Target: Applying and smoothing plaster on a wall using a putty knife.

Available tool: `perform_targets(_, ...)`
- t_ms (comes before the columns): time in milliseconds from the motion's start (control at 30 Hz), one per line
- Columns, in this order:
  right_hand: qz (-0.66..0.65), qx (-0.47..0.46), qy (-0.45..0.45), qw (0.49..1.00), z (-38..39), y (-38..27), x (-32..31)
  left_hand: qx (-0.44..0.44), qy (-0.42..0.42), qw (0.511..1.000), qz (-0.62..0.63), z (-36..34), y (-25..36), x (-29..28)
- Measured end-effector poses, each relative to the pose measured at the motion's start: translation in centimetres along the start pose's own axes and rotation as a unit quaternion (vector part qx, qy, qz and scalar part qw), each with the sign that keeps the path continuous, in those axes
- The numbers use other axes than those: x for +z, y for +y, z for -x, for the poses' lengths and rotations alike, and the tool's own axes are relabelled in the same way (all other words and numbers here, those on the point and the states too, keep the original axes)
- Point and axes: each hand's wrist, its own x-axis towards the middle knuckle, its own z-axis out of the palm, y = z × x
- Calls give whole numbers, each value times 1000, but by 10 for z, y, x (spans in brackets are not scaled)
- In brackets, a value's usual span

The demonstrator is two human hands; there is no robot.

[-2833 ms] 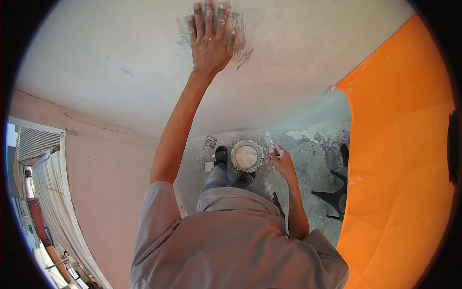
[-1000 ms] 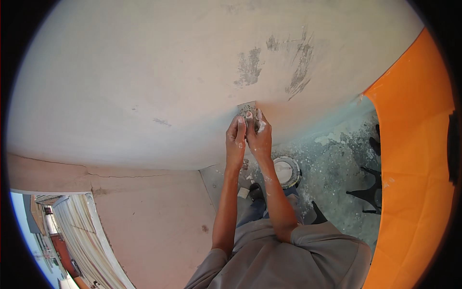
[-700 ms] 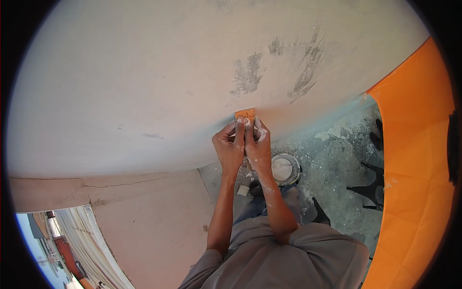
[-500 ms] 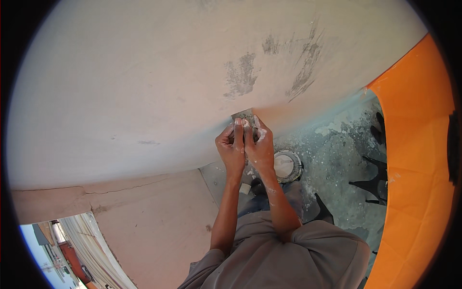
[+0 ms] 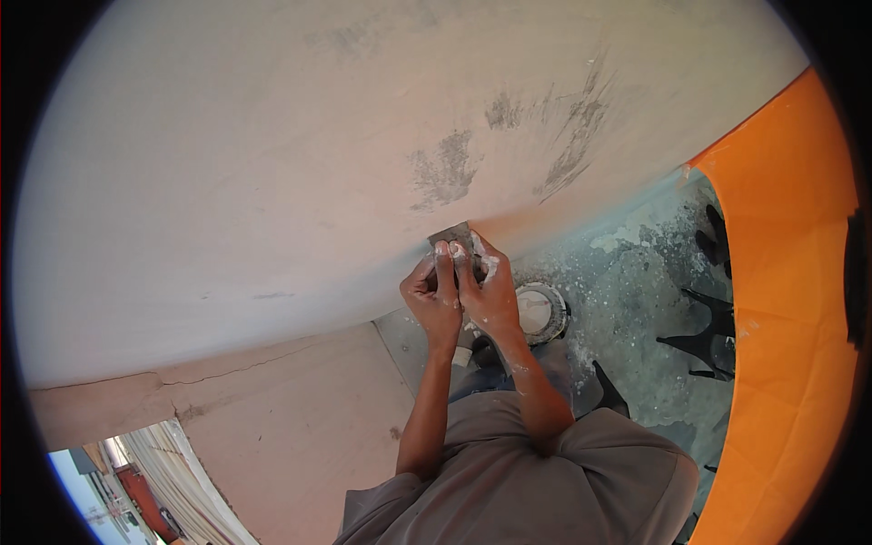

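Side by side, my left hand and my right hand are closed on one flat grey scraper, thumbs together on its face. Its far edge is at the pale wall; I cannot tell whether it presses on it. White putty is smeared on my right hand's fingers and thumb. Just beyond the scraper is a dark grey rough patch. Farther up and right, another dark streaked patch marks the wall. The scraper's lower part is hidden by my fingers.
A round bucket with white material stands on the spattered floor, right of my forearms. Black chair-like legs are farther right. An orange sheet hangs along the right side. A window opening with curtain is lower left.
The view has shifted, so the wall patches appear lower and slightly left. Both hands and the scraper appear lower too, a little closer to the near dark patch. The grip stays the same.
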Motion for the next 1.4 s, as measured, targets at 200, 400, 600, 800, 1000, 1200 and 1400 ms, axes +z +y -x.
perform_targets(200,-93,27,-9,995,2,5,5,8,0,998,-57,1,22,4)
perform_targets(400,37,-11,-18,999,-1,-18,-9,-35,0,999,37,6,-8,4)
perform_targets(600,113,-44,-35,992,-8,-29,-22,-61,0,986,153,13,-24,20)
perform_targets(800,90,-46,-53,993,-9,-22,-19,-48,47,987,146,14,-18,23)
perform_targets(1000,-58,-7,-33,998,-6,8,4,0,47,999,-22,2,13,7)
perform_targets(1200,-161,42,-15,986,-5,10,6,29,26,991,-130,-1,29,7)
perform_targets(1400,31,-102,-14,994,-15,-25,-11,-11,32,999,41,2,16,18)
